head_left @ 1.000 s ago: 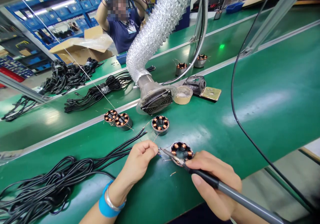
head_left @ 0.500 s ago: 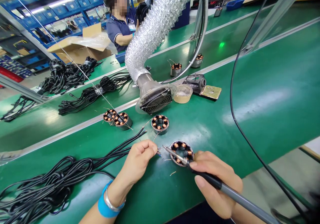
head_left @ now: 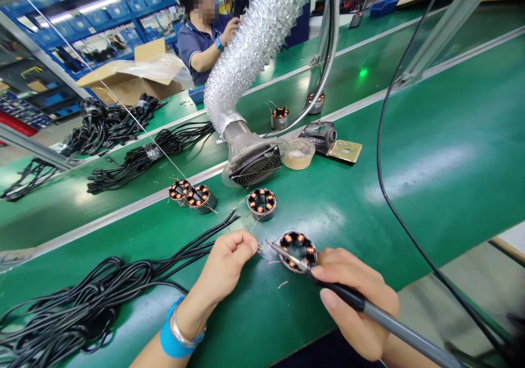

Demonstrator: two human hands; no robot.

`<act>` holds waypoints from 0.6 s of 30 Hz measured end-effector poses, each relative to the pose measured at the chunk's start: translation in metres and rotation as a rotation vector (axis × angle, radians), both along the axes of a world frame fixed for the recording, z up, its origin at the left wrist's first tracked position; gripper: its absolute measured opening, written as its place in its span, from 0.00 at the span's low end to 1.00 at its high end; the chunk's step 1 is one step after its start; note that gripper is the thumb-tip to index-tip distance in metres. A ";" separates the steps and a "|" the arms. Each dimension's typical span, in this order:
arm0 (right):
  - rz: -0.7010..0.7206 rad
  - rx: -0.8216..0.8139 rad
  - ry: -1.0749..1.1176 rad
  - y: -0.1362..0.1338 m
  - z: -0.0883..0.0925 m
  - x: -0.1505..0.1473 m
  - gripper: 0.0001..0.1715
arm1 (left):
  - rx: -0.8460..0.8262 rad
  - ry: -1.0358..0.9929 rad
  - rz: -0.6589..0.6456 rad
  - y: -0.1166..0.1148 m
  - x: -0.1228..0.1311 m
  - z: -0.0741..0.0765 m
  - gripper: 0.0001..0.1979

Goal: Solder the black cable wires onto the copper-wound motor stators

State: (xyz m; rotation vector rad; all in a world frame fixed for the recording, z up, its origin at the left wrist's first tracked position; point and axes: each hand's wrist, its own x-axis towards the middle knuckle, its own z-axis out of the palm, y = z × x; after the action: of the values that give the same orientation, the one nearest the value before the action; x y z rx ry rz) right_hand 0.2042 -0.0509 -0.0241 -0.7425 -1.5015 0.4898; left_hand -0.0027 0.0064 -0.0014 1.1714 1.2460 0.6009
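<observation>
Between thumb and fingers, my left hand [head_left: 232, 258] pinches the end of a black cable, with thin stripped wire ends poking out past the fingertips. My right hand [head_left: 356, 297] grips a soldering iron [head_left: 340, 293] like a pen. Its metal tip points left, close to the wire ends; whether it touches them I cannot tell. Under the iron's shaft lies a motor stator [head_left: 298, 251], a metal ring with copper coils and fine loose leads. A second stator [head_left: 262, 204] stands just behind it. A bundle of black cables [head_left: 110, 291] spreads out left of my left hand.
A silver duct ends in a fan-covered fume hood [head_left: 256, 165] over the bench. Behind it are a tape roll [head_left: 299, 155] and a soldering iron stand [head_left: 320, 134] with a sponge. Two more stators [head_left: 200, 198] sit to the left. A co-worker [head_left: 203, 34] stands across the conveyor.
My hands, the iron and the near stator hold almost still. Stators and cables on the conveyor behind have shifted left. The co-worker's arm and cable bundle have moved.
</observation>
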 end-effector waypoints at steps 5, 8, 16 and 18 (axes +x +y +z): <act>-0.005 -0.002 -0.001 0.000 0.000 -0.001 0.22 | 0.004 0.009 -0.010 0.000 -0.001 0.000 0.10; -0.004 0.000 0.008 0.000 0.001 -0.002 0.22 | 0.002 0.000 -0.014 -0.001 -0.001 -0.001 0.10; -0.013 -0.006 0.012 0.000 0.002 0.000 0.22 | 0.007 0.001 -0.018 0.000 -0.001 0.000 0.11; -0.014 -0.006 0.017 0.000 0.002 -0.001 0.22 | 0.005 0.000 -0.017 0.000 -0.001 -0.001 0.10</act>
State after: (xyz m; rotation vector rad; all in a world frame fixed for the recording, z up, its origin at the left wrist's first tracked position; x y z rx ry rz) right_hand 0.2035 -0.0514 -0.0220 -0.7513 -1.4783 0.4886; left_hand -0.0041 0.0064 -0.0019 1.1847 1.2341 0.5922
